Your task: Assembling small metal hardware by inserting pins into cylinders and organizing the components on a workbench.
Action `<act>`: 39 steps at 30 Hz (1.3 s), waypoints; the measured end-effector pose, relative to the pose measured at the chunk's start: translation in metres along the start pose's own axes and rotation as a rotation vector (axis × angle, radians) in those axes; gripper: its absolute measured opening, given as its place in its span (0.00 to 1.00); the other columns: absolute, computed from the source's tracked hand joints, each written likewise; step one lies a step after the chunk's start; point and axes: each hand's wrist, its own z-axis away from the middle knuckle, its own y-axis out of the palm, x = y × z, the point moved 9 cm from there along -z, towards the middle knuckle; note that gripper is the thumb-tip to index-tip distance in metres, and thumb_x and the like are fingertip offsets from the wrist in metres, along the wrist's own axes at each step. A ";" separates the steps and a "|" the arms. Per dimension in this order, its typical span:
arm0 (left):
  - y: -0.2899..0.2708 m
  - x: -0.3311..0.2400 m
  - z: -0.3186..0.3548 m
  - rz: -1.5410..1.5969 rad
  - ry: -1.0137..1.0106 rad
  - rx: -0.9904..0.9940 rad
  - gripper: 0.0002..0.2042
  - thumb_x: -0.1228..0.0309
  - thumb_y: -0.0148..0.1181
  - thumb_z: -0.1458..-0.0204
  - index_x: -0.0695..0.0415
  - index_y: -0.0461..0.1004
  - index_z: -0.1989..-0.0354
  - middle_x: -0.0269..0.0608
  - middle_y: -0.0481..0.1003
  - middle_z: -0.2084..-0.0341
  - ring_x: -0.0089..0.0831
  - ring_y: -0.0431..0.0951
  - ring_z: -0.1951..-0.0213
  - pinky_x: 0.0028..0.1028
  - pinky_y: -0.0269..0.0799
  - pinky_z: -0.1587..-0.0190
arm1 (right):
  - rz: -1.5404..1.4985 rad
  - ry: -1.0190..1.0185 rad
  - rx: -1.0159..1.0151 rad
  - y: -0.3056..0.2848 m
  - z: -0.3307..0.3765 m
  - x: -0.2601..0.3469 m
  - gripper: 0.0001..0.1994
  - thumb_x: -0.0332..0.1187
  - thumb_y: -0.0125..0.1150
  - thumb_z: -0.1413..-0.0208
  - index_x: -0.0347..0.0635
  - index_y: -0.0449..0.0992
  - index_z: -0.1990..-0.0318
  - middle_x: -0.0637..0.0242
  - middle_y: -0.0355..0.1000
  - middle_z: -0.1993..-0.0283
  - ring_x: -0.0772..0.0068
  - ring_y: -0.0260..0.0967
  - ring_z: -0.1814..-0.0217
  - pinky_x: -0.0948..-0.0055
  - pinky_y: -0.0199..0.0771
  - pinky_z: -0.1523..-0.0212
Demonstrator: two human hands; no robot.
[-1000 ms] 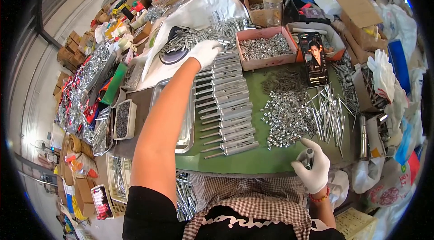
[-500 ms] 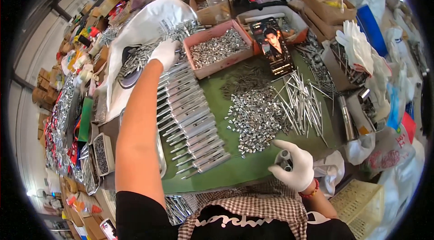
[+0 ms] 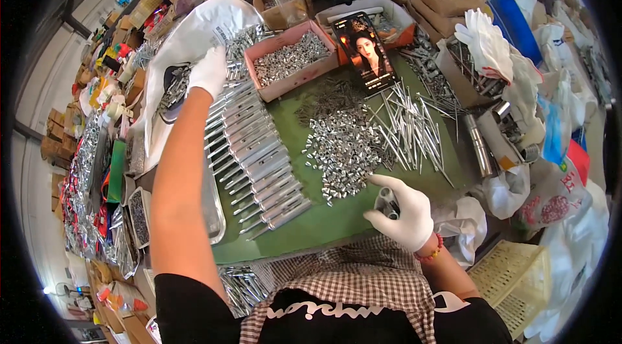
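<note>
My left hand [image 3: 208, 73], in a white glove, reaches to the far left of the green work surface [image 3: 337, 230]. It is at the upper end of a row of silver metal tubes [image 3: 265, 159], near loose metal parts [image 3: 243, 43] on a white sack [image 3: 188, 33]; its fingertips are hard to make out. My gloved right hand [image 3: 411, 214] curls around a few short metal tubes [image 3: 387, 200] at the near edge. Just beyond it is a heap of small silver sleeves [image 3: 343, 149], with thin metal rods [image 3: 414, 130] to the right.
Behind the heap, a pink box [image 3: 295, 81] holds small metal pieces, and a phone [image 3: 366, 52] with a lit screen leans against another box. A metal tray [image 3: 217, 214] lies under my left forearm. White gloves [image 3: 486, 46] and a yellow crate [image 3: 512, 279] are at right.
The whole view has shifted a little. My left hand has moved slightly left among the loose parts, while my right hand keeps its hold on the tubes. The phone shows a different picture.
</note>
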 end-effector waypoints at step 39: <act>-0.083 -0.235 0.293 0.711 0.431 -0.024 0.13 0.72 0.62 0.56 0.58 0.73 0.60 0.40 0.71 0.68 0.42 0.73 0.64 0.37 0.70 0.62 | 1.167 -0.136 -0.084 -0.097 -0.103 -0.033 0.13 0.43 0.56 0.47 0.42 0.77 0.68 0.57 0.72 0.68 0.52 0.71 0.60 0.58 0.72 0.57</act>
